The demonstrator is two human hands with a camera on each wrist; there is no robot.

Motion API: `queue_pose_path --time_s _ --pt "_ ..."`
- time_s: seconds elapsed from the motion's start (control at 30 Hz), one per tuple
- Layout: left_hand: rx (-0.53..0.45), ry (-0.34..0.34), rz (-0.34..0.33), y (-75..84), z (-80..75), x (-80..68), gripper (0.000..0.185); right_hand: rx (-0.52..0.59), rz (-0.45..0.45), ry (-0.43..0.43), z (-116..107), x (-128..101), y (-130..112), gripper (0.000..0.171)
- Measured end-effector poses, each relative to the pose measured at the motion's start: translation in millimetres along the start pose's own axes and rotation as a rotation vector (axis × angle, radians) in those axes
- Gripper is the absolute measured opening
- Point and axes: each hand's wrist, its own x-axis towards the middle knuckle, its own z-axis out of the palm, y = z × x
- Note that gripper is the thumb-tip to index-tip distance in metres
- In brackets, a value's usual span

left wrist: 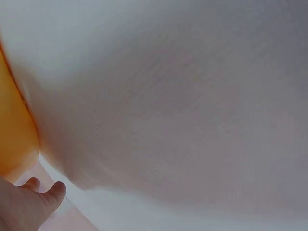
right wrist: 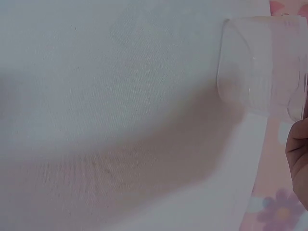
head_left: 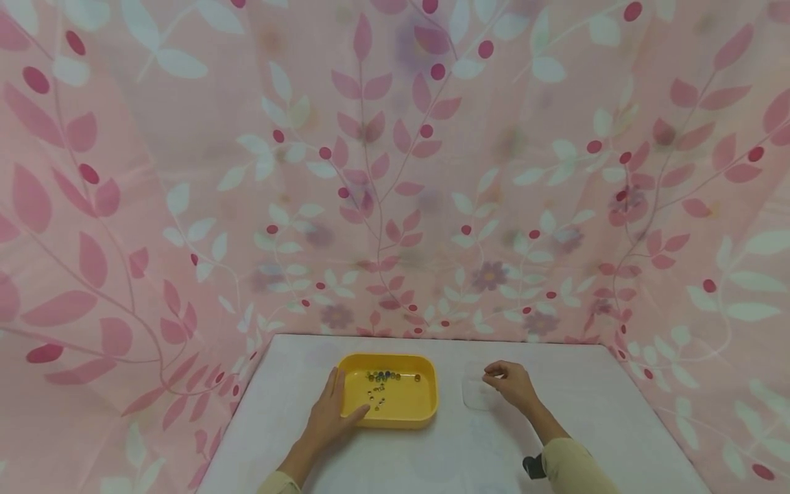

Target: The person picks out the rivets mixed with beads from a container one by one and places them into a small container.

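- Left hand [head_left: 330, 414] flat against yellow tray [head_left: 426, 401], fingers relaxed (beads [head_left: 381, 385] still inside).
- Right hand [head_left: 509, 384] curled over clear cup [head_left: 475, 393], maybe pinching something.
- Cup looks empty, so barely started.

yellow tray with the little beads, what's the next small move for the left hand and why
Probably slide the left hand further into the shallow yellow plastic tray and pinch one of the small beads. Its thumb already lies inside the tray close to them, with its fingers along the tray's left rim, while the right hand sits at the small clear plastic container beside the tray.
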Motion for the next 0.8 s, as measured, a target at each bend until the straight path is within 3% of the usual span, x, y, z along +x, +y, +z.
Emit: queue_pose_path --time_s 0.53,0.8 --pt "-0.017 -0.003 -0.037 -0.2 1.5 -0.4 0.100 -0.070 -0.079 -0.067 -3.6 2.3 -1.8 0.017" --pt "-0.020 -0.011 -0.024 -1.3 0.5 0.2 0.102 -0.019 -0.036 -0.056 -3.1 2.6 -4.5 0.023"
